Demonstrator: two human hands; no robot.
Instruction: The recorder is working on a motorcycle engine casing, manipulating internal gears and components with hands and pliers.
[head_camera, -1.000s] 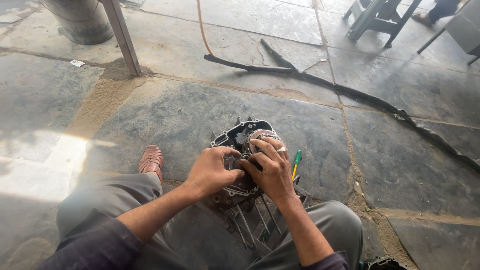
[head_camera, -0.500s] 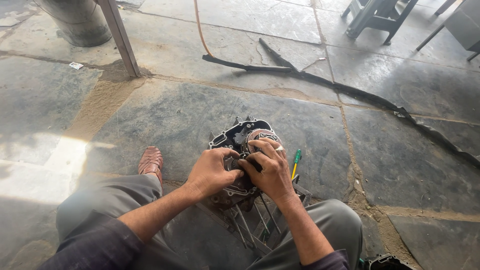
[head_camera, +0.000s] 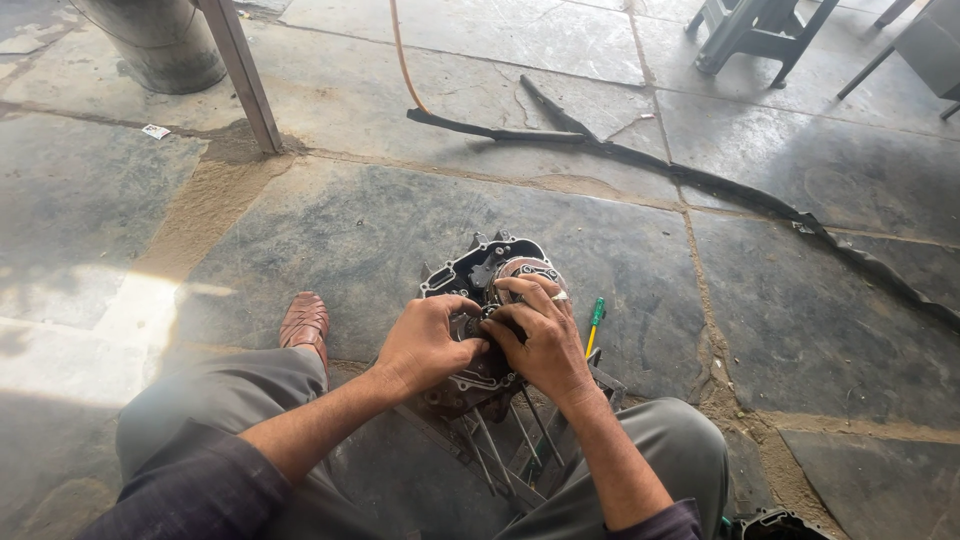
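Hands are meeting over a dark, greasy metal engine casing propped on a metal frame between the knees, seemingly to steady it: left hand curling narrowly on its middle, right hand gripping beside. A green-handled screwdriver is lying right of the casing on the stone floor.
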